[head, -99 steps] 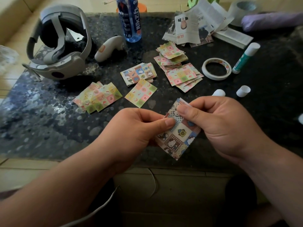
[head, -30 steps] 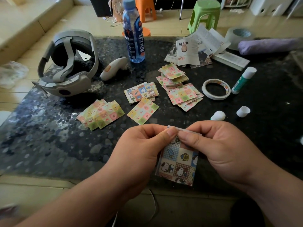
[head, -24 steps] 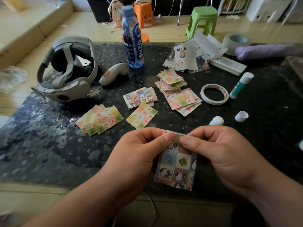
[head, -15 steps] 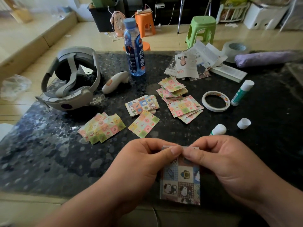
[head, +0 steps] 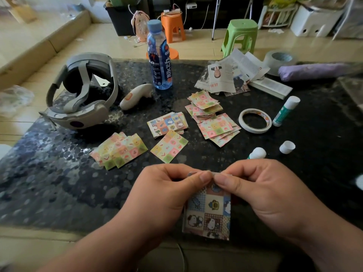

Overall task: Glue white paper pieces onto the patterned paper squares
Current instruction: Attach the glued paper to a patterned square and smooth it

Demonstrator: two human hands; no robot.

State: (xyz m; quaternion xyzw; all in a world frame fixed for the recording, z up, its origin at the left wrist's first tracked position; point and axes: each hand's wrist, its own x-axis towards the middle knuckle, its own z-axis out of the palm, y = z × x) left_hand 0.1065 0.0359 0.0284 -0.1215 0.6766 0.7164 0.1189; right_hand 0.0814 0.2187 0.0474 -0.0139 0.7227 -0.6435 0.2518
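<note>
A patterned paper square (head: 208, 212) with cartoon panels hangs upright near the table's front edge. My left hand (head: 163, 195) and my right hand (head: 263, 193) both pinch its top edge, thumbs nearly touching. A thin pale strip shows along that top edge between my fingertips. Behind my right hand lies an uncapped glue stick (head: 257, 153), its white cap (head: 287, 147) beside it. A second, capped glue stick (head: 285, 111) lies farther back. Loose piles of pastel patterned squares (head: 215, 119) (head: 168, 125) (head: 119, 151) spread across the middle of the table.
A roll of tape (head: 255, 120) lies right of the piles. A headset (head: 82, 95), a controller (head: 135, 96) and a water bottle (head: 159, 55) stand at the back left. Torn printed paper (head: 231, 75), a purple roll (head: 312, 70) and wide tape (head: 280, 59) sit back right.
The patterned square turned from tilted to upright in my hands, and both thumbs came together on its top edge. The view tilted up, showing more of the room.
</note>
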